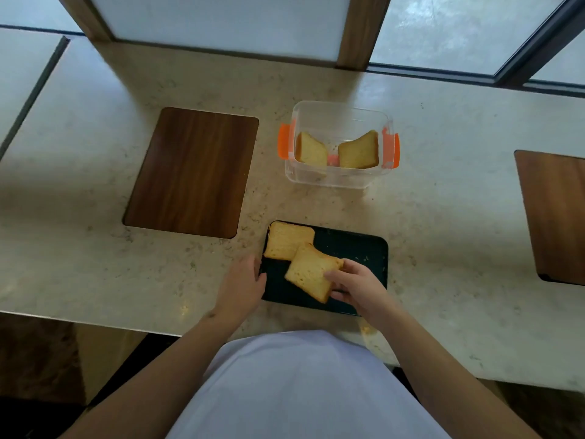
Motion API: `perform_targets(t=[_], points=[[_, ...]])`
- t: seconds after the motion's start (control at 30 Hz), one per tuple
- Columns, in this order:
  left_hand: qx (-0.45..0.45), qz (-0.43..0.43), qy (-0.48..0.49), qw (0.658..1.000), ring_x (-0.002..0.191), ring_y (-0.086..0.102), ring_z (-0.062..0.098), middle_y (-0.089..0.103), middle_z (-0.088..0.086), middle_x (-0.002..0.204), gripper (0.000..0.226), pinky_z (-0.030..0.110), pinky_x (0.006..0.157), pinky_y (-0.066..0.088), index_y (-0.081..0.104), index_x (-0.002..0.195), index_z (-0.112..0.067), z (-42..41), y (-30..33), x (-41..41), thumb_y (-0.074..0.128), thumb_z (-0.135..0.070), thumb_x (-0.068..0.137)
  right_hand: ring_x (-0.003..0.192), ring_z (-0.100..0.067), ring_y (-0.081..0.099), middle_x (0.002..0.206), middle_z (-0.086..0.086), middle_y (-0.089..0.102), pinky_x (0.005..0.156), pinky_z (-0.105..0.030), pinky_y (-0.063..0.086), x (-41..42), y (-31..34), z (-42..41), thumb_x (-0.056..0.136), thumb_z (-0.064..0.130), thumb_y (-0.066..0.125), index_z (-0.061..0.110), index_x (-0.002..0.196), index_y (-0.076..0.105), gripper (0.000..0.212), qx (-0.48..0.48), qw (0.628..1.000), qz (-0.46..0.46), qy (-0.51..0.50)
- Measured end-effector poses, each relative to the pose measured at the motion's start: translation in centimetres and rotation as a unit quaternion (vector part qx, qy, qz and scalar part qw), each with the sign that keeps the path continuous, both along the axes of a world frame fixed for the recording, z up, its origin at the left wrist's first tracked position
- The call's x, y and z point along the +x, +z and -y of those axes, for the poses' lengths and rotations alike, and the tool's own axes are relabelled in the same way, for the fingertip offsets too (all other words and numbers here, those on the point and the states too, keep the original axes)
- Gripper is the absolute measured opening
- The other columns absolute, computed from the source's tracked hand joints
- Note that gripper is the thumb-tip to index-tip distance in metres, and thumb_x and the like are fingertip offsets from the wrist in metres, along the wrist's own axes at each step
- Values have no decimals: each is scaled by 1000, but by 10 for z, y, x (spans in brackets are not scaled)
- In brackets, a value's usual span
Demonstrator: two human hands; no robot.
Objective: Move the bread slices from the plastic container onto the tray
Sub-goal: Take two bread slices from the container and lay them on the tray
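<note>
A pale, speckled stone counter [411, 217] fills most of the view. Set into it on the left is a dark wood-grain panel [193, 172] with rounded corners, and a second wood panel [557, 213] is cut off by the right edge. Behind the counter stand frosted window panes [221, 23] between brown wooden posts [361, 30]

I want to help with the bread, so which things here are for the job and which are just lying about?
For the job:
container, with two slices inside, left slice and right slice
tray, with one flat slice
held slice in the right hand
left hand at the tray's edge

Just lying about:
left board
right board
</note>
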State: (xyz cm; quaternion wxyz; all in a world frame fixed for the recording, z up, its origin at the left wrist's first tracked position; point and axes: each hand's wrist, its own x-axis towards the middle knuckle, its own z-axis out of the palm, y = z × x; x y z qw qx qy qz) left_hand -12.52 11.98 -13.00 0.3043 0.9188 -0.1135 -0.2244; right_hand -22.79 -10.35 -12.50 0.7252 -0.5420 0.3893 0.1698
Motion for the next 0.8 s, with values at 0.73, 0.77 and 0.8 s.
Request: perform_targets(t=[0.73, 0.77, 0.8], points=[[73, -60, -22, 995, 81, 62, 34, 65, 20, 85, 11, 37, 66, 43, 62, 88, 3, 4, -18, 14, 55, -5, 89, 81, -15, 69, 88, 1, 71, 71, -33, 58, 14, -27, -6, 87, 31, 72, 18, 97, 67, 17, -284, 911, -88, 287], [71, -65, -19, 995, 74, 61, 35, 63, 22, 77, 11, 36, 60, 39, 59, 78, 4, 4, -18, 14, 53, -1, 85, 81, -16, 68, 88, 2, 69, 70, -33, 57, 14, -26, -7, 87, 31, 73, 16, 98, 65, 20, -312, 900, -86, 291], [67, -71, -17, 995, 66, 56, 33, 58, 20, 69, 14, 36, 56, 33, 54, 68, 1, 5, -18, 14, 52, 2, 82, 81, -15, 65, 87, 4, 66, 69, -32, 55, 15, -25, -8, 86, 31, 74, 17, 99, 63, 22, -334, 894, -81, 287]])
